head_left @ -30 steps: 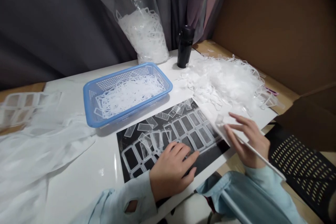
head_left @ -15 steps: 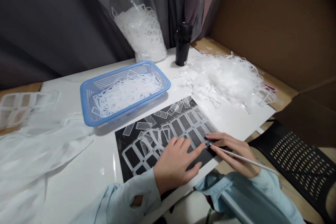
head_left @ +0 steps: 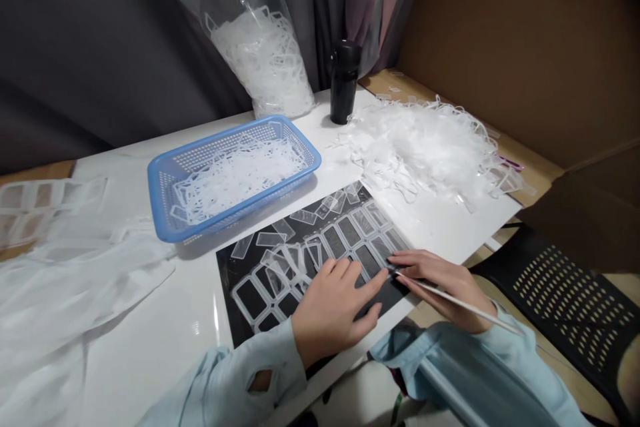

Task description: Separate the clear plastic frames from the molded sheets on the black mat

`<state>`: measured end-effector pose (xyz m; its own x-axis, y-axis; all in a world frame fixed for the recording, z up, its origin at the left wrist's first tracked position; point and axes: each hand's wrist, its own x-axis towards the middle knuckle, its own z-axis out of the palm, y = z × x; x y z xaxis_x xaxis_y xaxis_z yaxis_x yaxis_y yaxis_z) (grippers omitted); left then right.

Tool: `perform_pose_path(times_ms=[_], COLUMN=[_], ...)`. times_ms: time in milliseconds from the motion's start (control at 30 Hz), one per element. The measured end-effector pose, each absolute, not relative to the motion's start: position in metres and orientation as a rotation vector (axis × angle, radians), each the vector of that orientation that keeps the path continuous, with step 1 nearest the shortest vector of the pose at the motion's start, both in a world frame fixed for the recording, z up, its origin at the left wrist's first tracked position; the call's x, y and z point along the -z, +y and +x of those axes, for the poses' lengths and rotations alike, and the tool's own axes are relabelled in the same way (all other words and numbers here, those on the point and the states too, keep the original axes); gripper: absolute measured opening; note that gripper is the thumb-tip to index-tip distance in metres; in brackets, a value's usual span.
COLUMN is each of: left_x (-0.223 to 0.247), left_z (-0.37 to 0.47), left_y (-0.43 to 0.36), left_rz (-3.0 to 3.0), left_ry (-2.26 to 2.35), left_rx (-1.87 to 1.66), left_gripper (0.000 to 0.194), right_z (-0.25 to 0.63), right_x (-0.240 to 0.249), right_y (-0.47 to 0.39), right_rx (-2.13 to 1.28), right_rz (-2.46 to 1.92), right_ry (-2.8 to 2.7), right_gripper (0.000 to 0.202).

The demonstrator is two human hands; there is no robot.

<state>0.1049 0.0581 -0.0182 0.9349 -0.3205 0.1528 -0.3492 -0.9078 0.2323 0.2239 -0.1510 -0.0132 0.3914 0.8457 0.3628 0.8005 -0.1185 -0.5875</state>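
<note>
My left hand (head_left: pixel 335 310) lies over a clear plastic sheet of joined rectangular frames (head_left: pixel 331 238), fingers apart, its index fingertip touching the sheet's near right part. Between the fingers of my right hand (head_left: pixel 447 285) is a thin white stick-like tool (head_left: pixel 463 302); its tip meets the sheet beside my left index finger. What kind of tool it is I cannot make out. Under the sheet is a black mat (head_left: pixel 229 265). Loose clear rectangular pieces (head_left: pixel 271 239) lie on the mat's far side, and several overlap the sheet.
A blue basket (head_left: pixel 235 229) of small white frames stands beyond the mat. Behind it are a clear bag (head_left: pixel 265 57) of similar pieces and a black bottle (head_left: pixel 345 83). White scrap (head_left: pixel 425 143) is heaped at right, translucent sheets (head_left: pixel 115 280) at left. A black chair (head_left: pixel 565 307) stands right.
The whole view has shifted slightly. Both hands stay at nearly the same place on the sheet, and the tool's tip is still beside my left index finger.
</note>
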Motion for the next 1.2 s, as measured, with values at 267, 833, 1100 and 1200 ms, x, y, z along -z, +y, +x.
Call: perform_pose_path(times_ms=[267,833,1100,1200], left_x=[0.018,0.025,0.024,0.026], left_z=[0.107,0.105,0.103,0.102], left_y=[0.056,0.058,0.054,0.054], left_rz=[2.821,2.689,2.818,2.888], left_ry=[-0.523,-0.551,-0.253,-0.258], left_rx=[-0.196,-0.586,-0.585,-0.564], left_gripper=[0.046,0.043,0.046,0.047], right_z=[0.223,0.258,0.257,0.26], right_x=[0.023,0.003,0.007,0.009], right_y=[-0.149,-0.125,-0.102,-0.098], right_rx=[0.091,0.362,-0.392,-0.417], right_rz=[-1.947,-2.055,-1.8,-1.805], right_ry=[-1.574,-0.823,-1.261,-1.258], right_gripper=[0.013,0.008,0.009,0.01])
